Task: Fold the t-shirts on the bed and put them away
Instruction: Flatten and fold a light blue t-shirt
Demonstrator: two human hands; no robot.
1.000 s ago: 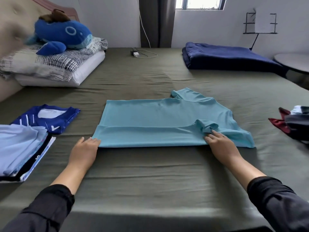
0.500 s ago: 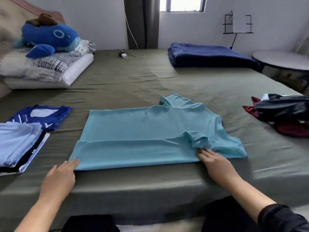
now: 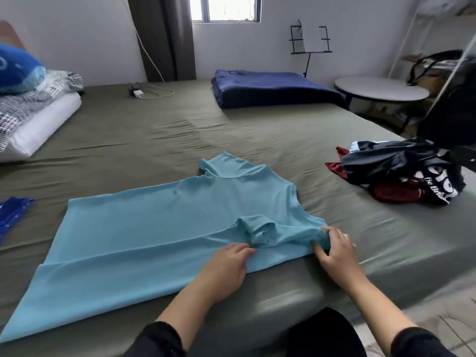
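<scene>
A light blue t-shirt [image 3: 144,228] lies flat on the olive bed sheet [image 3: 154,140], its near long edge folded over and its collar end to the right. My left hand [image 3: 226,266] rests on the folded near edge beside the tucked sleeve. My right hand [image 3: 334,251] pinches the shirt's right shoulder corner between thumb and fingers. A heap of unfolded dark and maroon shirts [image 3: 401,173] sits at the right edge of the bed. The corner of a folded blue shirt [image 3: 11,212] shows at the far left.
A folded navy blanket [image 3: 270,86] lies at the far side of the bed. Pillows [image 3: 33,119] with a blue plush toy [image 3: 18,70] are at the left. A charger and cable [image 3: 144,92] lie near the wall. A round table [image 3: 381,90] stands beyond the bed on the right.
My left hand has moved from the shirt's left hem end across to the sleeve area beside my right hand. My view has swung right, and the folded pile at left is mostly out of sight.
</scene>
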